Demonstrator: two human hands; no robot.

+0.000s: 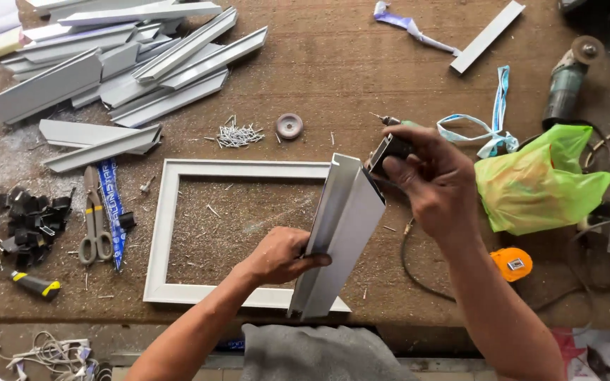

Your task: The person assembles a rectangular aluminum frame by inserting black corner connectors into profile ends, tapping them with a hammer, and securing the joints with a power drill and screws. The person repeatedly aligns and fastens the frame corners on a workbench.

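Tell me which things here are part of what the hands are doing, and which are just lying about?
In use: aluminium profile in left hand; small black corner piece in right hand; white frame beneath.

Lying about: scissors, pile of screws, green bag, stacked offcuts, grinder.

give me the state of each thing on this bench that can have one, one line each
left hand: gripping the silver aluminium profile
right hand: gripping a small black corner piece at the profile's top end
silver aluminium profile: lifted, tilted over the frame
white rectangular frame: assembled, lying flat
grey-handled scissors: closed, lying flat
green plastic bag: crumpled, lying on the bench
small black corner piece: held against the profile end
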